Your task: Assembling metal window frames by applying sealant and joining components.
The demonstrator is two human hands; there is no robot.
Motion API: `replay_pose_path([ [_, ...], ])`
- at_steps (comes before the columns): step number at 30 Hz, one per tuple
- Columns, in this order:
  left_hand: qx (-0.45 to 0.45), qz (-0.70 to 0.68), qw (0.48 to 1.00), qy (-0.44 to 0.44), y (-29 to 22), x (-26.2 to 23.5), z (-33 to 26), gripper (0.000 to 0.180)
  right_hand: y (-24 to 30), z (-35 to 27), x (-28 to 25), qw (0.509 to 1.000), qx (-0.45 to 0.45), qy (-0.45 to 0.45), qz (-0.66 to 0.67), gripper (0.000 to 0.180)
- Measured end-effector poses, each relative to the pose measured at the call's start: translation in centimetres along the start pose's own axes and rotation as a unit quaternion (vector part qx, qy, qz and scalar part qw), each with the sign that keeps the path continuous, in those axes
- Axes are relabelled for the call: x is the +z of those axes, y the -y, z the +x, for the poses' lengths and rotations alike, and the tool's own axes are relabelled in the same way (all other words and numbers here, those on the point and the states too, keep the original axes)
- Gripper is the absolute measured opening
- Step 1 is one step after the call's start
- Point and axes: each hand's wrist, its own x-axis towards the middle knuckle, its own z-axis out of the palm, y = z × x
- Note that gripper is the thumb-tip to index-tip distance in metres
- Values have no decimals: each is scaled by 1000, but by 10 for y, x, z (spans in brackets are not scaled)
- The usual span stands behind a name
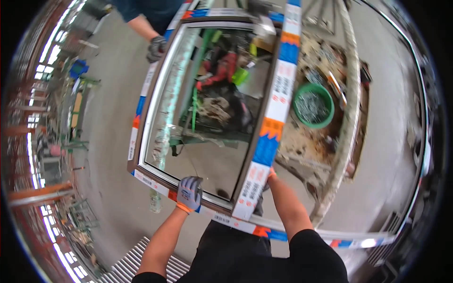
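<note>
A large window frame (265,141), wrapped in blue, white and orange film, lies across the view in front of my body. Its left part holds a pane (207,172) in a brown and silver sash. My left hand (189,192), in a grey glove with an orange cuff, is closed over the near bar of the frame. My right hand (272,173) reaches beneath the upright bar between the two parts; only its orange cuff edge shows, and its fingers are hidden. At the far left, a co-worker's gloved hand (156,48) is against the frame's left side.
Seen through the frame's right opening, a green tub (313,105) of small metal parts stands on a worn, dirty board (302,146). A pale bar (349,118) runs beside it. Metal slats (137,259) lie at lower left. Benches and racks (78,108) line the left side.
</note>
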Motion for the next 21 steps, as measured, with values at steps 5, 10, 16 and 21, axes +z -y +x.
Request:
replay_pose_path([
  [5,10,-32,999,14,6,-22,-16,44,-24,64,104,993,53,103,-18,45],
  [10,5,-49,998,26,6,-16,-10,44,-20,73,181,987,66,143,-18,46],
  [16,-24,-47,998,22,10,-32,-15,43,21,0,106,988,69,135,16,47],
  [21,-8,-49,999,23,2,-26,-5,41,60,-31,118,988,63,129,56,47],
])
